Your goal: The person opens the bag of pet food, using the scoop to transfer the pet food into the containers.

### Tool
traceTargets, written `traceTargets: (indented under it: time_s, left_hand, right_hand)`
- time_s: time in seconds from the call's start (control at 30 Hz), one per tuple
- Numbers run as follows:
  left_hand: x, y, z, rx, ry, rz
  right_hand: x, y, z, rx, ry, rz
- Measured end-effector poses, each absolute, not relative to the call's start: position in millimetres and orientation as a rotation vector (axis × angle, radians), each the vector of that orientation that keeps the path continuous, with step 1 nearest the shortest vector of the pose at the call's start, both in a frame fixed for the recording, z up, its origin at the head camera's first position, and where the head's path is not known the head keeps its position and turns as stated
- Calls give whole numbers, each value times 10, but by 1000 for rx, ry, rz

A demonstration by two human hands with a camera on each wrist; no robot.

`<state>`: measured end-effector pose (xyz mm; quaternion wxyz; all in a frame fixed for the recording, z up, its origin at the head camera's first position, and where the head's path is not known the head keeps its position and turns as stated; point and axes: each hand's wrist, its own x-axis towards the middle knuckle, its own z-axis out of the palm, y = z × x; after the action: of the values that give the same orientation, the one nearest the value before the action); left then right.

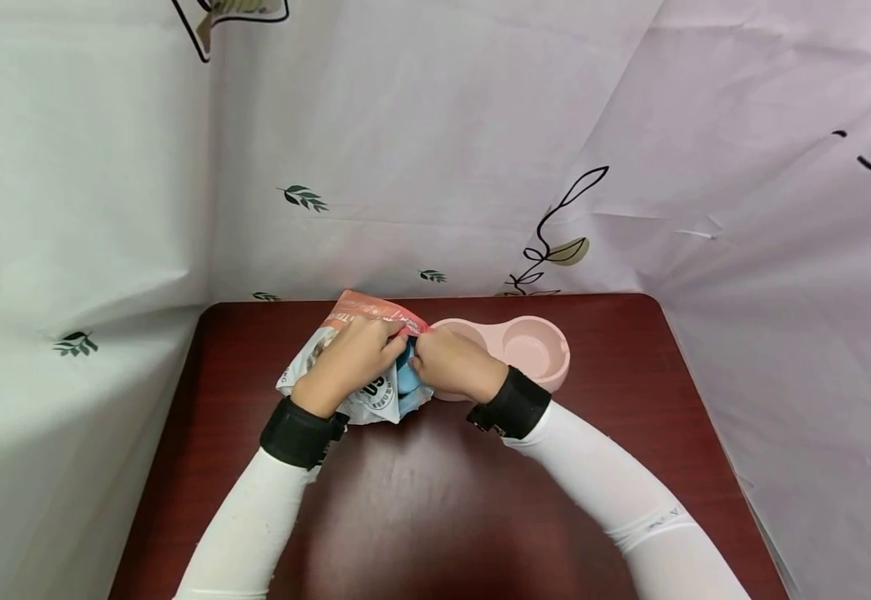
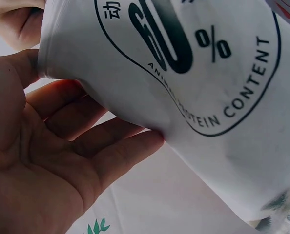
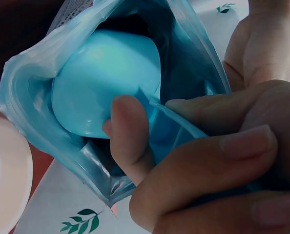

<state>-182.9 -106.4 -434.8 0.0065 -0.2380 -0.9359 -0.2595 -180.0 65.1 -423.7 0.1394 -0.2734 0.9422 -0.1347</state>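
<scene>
A cat food bag (image 1: 363, 306), white with an orange-red top and a kitten picture, leans at the back of the table. My left hand (image 1: 356, 354) holds its near side; in the left wrist view the fingers (image 2: 120, 146) pass behind the bag's edge, the thumb against it. At the gaping mouth, my right hand (image 1: 461, 362) has curled fingers (image 3: 198, 165) pinching a thin blue edge; I cannot tell whether that is the bag's lip. Inside the blue lining sits a smooth, rounded, light-blue thing (image 3: 106, 83), partly hidden by the right fingers.
Right beside the bag stands a pink double bowl (image 1: 555, 377), its left cup partly covered by the right hand. All this is on a dark red table (image 1: 435, 500). White patterned cloth (image 1: 405, 150) hangs behind the table and at both sides.
</scene>
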Motion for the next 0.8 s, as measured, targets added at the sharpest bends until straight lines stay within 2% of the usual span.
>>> traceTargets:
  time_s: [0.37,0.8]
  left_hand:
    - [-1806,-1003,-4317,-803,-2926,-734]
    - [-1736,-994,-4267,-840,-2889,-650]
  right_hand:
    - [-1733,655,-4376,-721,2762,-462]
    - [-1690,552,-4732,-761,2827,-715]
